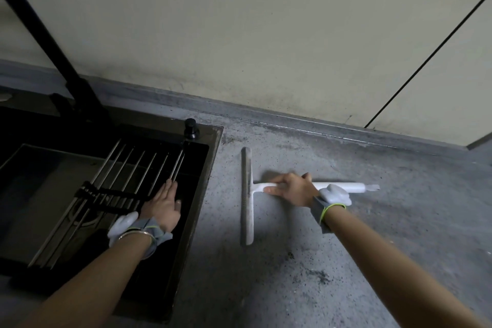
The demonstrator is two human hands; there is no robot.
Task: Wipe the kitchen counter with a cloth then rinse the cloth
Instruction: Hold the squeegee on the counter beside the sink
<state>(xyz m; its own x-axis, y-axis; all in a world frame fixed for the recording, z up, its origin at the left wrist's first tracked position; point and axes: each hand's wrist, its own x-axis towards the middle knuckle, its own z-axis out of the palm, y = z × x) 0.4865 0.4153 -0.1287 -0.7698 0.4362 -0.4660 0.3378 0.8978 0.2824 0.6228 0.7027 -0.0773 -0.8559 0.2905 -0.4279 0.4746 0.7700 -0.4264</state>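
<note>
Grey speckled stone bench [359,221], dusted with dark grit, carries a white squeegee [247,194]; the right hand [291,189] is curled round its handle, its blade lying flat on the bench just beside the sink. Black sink [215,157] at left holds a roll-up rack of metal rods [127,176] beneath a black tap [53,61], with a small black knob [191,128] at its back corner; the left hand [162,205] rests flat, fingers straight, on the rods. Cloth: not in view.

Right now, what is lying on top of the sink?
A rack of metal rods spans the sink, the left hand flat on it. The basin below is too dark to see.
</note>
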